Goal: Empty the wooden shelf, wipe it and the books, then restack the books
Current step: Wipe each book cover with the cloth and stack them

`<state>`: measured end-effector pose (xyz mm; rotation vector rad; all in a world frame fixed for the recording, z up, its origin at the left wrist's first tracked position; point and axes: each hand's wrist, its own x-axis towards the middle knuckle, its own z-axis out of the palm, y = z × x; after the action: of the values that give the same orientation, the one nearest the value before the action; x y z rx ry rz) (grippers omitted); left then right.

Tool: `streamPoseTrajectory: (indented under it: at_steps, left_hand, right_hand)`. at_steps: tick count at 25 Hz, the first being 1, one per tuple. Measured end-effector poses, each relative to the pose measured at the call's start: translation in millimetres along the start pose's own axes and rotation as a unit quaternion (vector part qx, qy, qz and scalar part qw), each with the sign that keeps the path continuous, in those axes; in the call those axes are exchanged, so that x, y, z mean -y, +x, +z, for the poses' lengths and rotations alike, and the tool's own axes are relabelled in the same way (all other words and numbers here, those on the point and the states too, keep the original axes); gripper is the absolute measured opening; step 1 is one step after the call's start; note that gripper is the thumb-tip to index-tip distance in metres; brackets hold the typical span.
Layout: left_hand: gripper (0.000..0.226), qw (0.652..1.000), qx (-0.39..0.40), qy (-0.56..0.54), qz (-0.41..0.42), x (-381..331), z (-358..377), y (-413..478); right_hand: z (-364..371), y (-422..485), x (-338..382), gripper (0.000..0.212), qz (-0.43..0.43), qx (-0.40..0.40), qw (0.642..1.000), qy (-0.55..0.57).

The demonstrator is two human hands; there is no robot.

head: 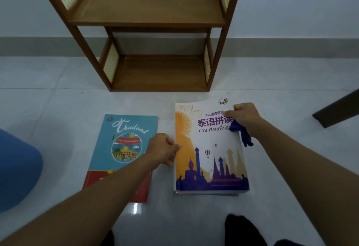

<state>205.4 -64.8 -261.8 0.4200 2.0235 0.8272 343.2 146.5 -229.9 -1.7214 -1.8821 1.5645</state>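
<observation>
Here, reaching in from the bottom corners on two bare forearms, over glossy pale floor tiles and past a patch of dark fabric at the lower edge. Pinches with the left hand, thumb on top and fingers curled below, the left edge of a white-covered book lying flat on the tiles. Presses with the right hand, knuckles up and fingers curled, a crumpled blue cloth against that cover's upper right corner, with a tail of cloth hanging over the right edge. Smooth, shiny cover, printed with an orange sun, purple temple silhouettes and purple lettering. Thick block of pages beneath, whether one volume or several impossible to tell. Just left of it and apart, flat on the floor under the left forearm: a second glossy book, turquoise above, red below, marked "Thailand". At far left, a rounded blue shape; at far right, a dark slanted wooden leg. Beyond the books, standing against the pale wall: the wooden shelf, dark brown frame, two flat boards, woven cane panels at the sides.
</observation>
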Motion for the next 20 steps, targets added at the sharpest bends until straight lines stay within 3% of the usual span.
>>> streamPoseTrajectory:
  at_steps: [4,7,11,13,15,17,20]
  left_hand:
    - [0.023,1.000,-0.007,0.012,-0.004,3.1,-0.5,0.8]
    - [0.023,0.999,0.003,0.047,-0.010,-0.6,-1.6,-3.7]
    - [0.027,0.989,0.021,0.142,0.023,-17.9,-22.8,-2.9]
    - [0.030,0.976,0.025,0.209,0.061,-33.2,-44.4,-4.1]
    - [0.027,0.962,0.035,0.256,0.083,-46.1,-66.6,-12.4]
    - [0.024,0.956,0.050,0.272,0.101,-51.0,-88.1,-26.9]
    - [0.020,0.952,0.050,0.275,0.124,-39.0,-118.3,-49.0]
  right_hand:
    - [2.9,3.7,-10.5,0.015,0.003,-0.023,1.000,-0.003]
    - [4.5,1.6,-9.6,0.030,-0.018,-0.138,0.989,-0.052]
    - [14.7,-21.2,21.5,0.037,-0.126,-0.257,0.946,-0.155]
    - [25.9,-30.4,36.6,0.040,-0.188,-0.226,0.948,-0.124]
    - [42.0,-38.8,48.6,0.043,-0.204,-0.127,0.970,-0.033]
    - [63.9,-50.1,58.8,0.044,-0.158,-0.025,0.984,0.080]
    - [102.4,-73.5,69.1,0.041,-0.056,0.086,0.972,0.210]
